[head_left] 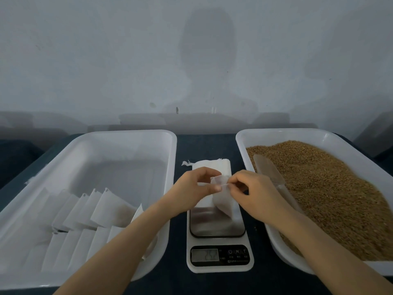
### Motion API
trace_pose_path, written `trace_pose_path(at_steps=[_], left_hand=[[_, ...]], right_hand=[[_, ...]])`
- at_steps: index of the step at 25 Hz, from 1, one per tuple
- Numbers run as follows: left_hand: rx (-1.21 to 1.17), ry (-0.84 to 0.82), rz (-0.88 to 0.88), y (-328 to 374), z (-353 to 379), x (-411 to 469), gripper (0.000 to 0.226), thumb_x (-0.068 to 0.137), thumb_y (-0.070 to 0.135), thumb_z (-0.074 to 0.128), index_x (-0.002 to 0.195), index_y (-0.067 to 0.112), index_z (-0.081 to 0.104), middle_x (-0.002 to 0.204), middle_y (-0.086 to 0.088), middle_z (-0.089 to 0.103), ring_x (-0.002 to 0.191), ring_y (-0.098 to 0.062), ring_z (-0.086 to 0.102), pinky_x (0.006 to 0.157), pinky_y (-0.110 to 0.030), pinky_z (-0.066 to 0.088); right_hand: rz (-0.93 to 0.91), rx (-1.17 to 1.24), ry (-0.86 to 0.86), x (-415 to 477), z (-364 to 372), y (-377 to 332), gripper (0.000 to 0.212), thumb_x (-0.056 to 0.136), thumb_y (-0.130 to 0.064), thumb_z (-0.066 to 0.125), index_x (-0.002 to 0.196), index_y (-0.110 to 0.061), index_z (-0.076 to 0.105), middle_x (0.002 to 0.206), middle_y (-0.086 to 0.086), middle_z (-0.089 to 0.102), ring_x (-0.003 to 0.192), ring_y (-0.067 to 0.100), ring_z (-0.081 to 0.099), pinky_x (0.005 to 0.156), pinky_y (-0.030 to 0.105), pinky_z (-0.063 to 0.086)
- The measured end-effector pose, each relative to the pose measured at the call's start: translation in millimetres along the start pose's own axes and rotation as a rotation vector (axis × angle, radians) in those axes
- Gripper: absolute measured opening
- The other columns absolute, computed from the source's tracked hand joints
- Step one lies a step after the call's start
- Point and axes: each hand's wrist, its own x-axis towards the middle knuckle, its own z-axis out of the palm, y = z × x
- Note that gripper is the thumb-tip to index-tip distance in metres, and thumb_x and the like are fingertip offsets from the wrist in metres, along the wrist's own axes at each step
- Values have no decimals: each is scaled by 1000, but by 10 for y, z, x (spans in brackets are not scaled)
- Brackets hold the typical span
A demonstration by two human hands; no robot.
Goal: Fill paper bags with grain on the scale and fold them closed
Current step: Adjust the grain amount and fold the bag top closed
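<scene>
Paper bag [223, 202], centre of frame just above the scale [217, 229], mouth pinched by left hand [196, 188] and right hand [252, 194]; risk: thin rim may tear or slip shut, spilling scooped grain [319, 188].

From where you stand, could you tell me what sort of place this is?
Probably a packing bench: a digital scale between a left tray of paper bags and a right tray of grain with a scoop.
</scene>
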Motion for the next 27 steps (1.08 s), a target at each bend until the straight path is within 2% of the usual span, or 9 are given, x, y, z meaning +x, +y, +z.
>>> trace_pose_path(at_steps=[3, 6, 8, 10, 12, 15, 18, 22, 27], left_hand=[[-3, 20, -8, 8, 10, -4, 24, 85, 27, 69, 102, 43, 60, 97, 19, 64, 93, 5, 59, 88, -20, 48], [-8, -19, -52, 0, 19, 0, 34, 80, 22, 75, 112, 27, 64, 106, 10, 67, 102, -6, 62, 96, -34, 50], [43, -13, -59, -11, 40, -2, 25, 81, 24, 74, 105, 24, 67, 99, 13, 69, 95, -3, 63, 91, -30, 51], [110, 43, -80, -1, 56, -8, 10, 83, 34, 71, 83, 26, 66, 77, 14, 66, 73, -1, 61, 74, -22, 50], [139, 98, -110, -7, 59, -7, 23, 80, 42, 71, 73, 21, 62, 66, 9, 61, 61, -4, 54, 62, -20, 44], [96, 136, -129, 1, 49, -6, 28, 75, 40, 76, 72, 17, 60, 72, 1, 67, 66, -15, 61, 63, -25, 49], [21, 188, -144, 24, 46, -9, 25, 74, 26, 80, 70, 18, 57, 66, 8, 69, 64, -10, 65, 63, -20, 53], [-60, 194, -129, 34, 34, -26, 14, 79, 10, 75, 81, 16, 63, 73, 2, 73, 72, -14, 70, 76, -32, 58], [-2, 125, -41, 40, 10, -57, 24, 85, 5, 68, 88, 29, 70, 79, 13, 72, 75, -3, 68, 75, -16, 53]], right_hand=[[27, 32, 17, -8, -40, 12, 7, 89, -14, 60, 90, -15, 67, 82, -9, 63, 76, 3, 59, 71, 15, 47], [75, 74, 18, -23, -61, 20, 8, 90, -14, 59, 92, -16, 67, 82, -12, 62, 78, -1, 58, 70, 10, 46], [104, 102, 18, -26, -71, 24, 10, 91, -14, 58, 93, -19, 66, 84, -13, 62, 82, -3, 57, 71, 9, 46], [123, 136, 17, -27, -80, 32, 12, 91, -14, 58, 94, -23, 64, 87, -13, 64, 85, -3, 58, 73, 8, 46], [169, 207, -26, -23, -88, 30, 19, 90, -18, 61, 105, -29, 59, 96, -14, 64, 88, -3, 60, 77, 10, 48], [252, 241, -93, -10, -67, 37, 39, 84, -21, 70, 115, -36, 53, 96, -12, 65, 89, -1, 62, 80, 16, 49], [255, 210, 36, 6, -56, 46, 22, 84, -13, 69, 102, -24, 66, 83, -9, 67, 78, -1, 61, 69, 8, 45], [176, 200, 134, -15, -89, 7, 17, 84, -10, 68, 99, -17, 70, 86, -12, 65, 82, -10, 58, 68, 1, 41], [85, 121, 93, -15, -74, 12, 23, 83, -10, 70, 104, -19, 69, 88, -16, 62, 86, -11, 56, 73, -1, 38]])
